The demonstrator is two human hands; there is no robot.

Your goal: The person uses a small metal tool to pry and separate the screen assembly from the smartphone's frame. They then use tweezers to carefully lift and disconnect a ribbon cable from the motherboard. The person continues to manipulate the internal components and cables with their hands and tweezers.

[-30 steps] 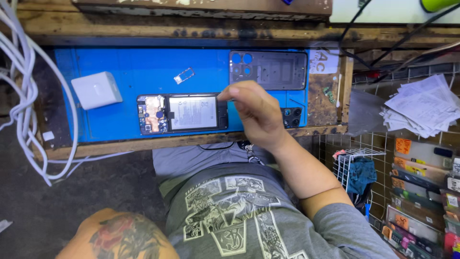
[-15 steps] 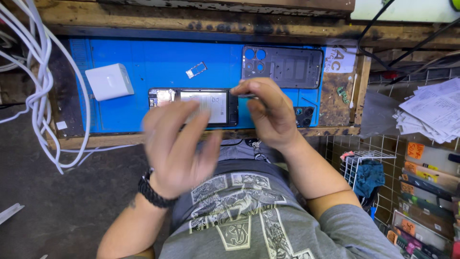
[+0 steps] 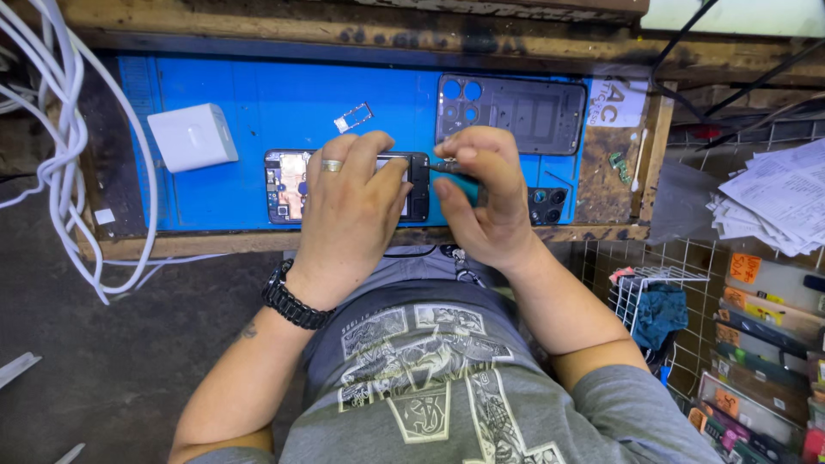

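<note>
An opened phone (image 3: pixel 288 185) lies on the blue work mat (image 3: pixel 258 103), its circuit board bared at the left end. My left hand (image 3: pixel 348 215) presses flat on the phone's middle, a ring on one finger and a black watch at the wrist. My right hand (image 3: pixel 485 193) pinches a small metal tool (image 3: pixel 443 166) whose tip meets the phone's right end.
A grey phone back frame (image 3: pixel 516 112) lies at the mat's far right, a small camera cover (image 3: pixel 547 204) below it. A white box (image 3: pixel 193 136) and a SIM tray (image 3: pixel 353 117) sit on the mat. White cables (image 3: pixel 60 137) hang left; wire racks with papers stand right.
My left hand rose from my lap and came down onto the phone. My right hand stayed at the phone's right end with the tool.
</note>
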